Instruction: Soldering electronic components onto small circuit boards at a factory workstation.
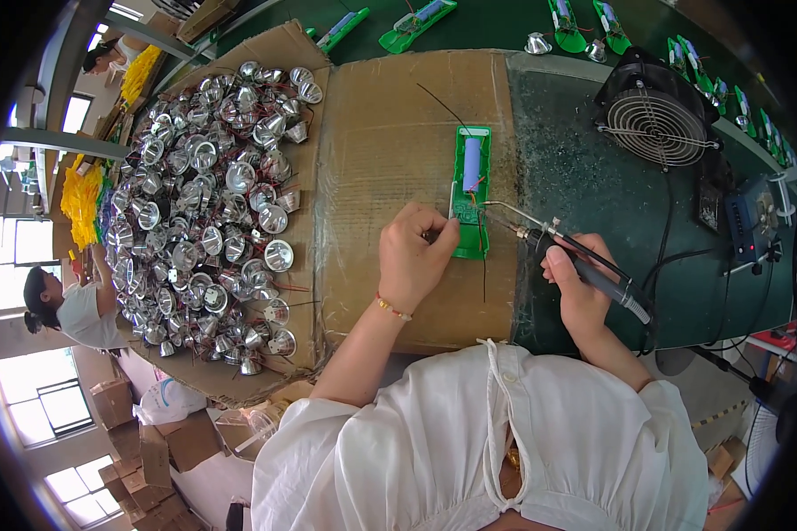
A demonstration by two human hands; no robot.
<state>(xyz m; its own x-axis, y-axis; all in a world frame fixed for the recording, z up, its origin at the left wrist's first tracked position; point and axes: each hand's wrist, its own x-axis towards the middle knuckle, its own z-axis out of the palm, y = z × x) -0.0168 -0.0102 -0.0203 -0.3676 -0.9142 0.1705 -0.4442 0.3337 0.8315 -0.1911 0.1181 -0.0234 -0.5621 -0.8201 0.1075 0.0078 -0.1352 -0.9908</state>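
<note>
A green plastic housing, like half a flashlight shell, lies on the cardboard with a lavender battery cell in its upper part. Thin red and dark wires run around the cell's lower end. At the housing's left edge my left hand is closed in a pinch; what its fingertips hold is hidden. My right hand grips a soldering iron with a thin metal solder-feed tube attached. The iron's tip points at the wires just below the cell; whether it touches them I cannot tell.
Many silver reflector cups fill a cardboard tray on the left. A black fan and a blue soldering station with cables stand right. More green housings line the far shelf. Another person sits at far left.
</note>
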